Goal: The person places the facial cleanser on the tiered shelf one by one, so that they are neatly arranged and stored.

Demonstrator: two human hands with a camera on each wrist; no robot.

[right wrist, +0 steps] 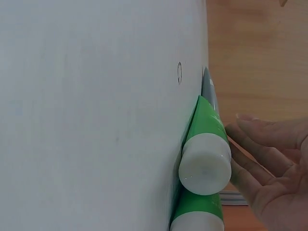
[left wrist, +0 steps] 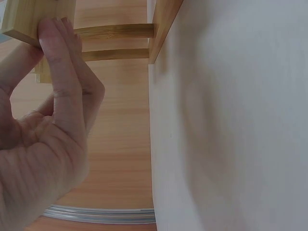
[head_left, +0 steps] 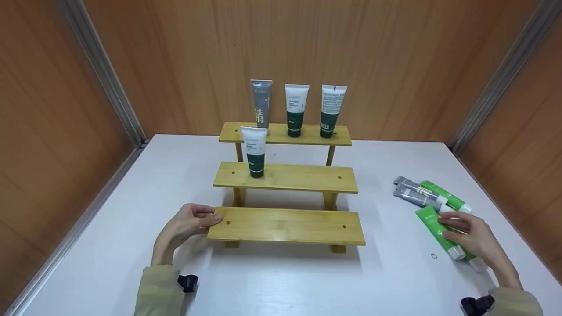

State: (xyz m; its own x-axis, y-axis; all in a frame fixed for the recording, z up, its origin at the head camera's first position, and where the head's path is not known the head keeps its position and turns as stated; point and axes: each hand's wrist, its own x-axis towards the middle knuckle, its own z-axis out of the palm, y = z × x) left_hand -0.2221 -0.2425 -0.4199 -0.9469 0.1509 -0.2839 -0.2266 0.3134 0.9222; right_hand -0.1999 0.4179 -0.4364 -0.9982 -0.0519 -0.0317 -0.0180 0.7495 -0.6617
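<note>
My left hand (head_left: 186, 226) pinches the left end of the lowest board of a three-tier wooden display stand (head_left: 285, 226); the left wrist view shows the thumb and fingers on that board's end (left wrist: 24, 24). At the right, my right hand (head_left: 472, 237) hovers by a green tube (head_left: 434, 226) with a white cap (right wrist: 204, 163). Its fingertips are at the tube's side, not wrapped round it; whether they touch is hard to tell. Another green tube (right wrist: 199, 204) lies partly under the first one.
Two grey tubes (head_left: 415, 196) and a further green tube (head_left: 452, 198) lie behind the right hand. On the top tier stand a grey tube (head_left: 262, 103) and two white-and-dark-green tubes (head_left: 295, 109); one more (head_left: 254, 151) stands on the middle tier. A small ring mark (head_left: 434, 256) shows on the table.
</note>
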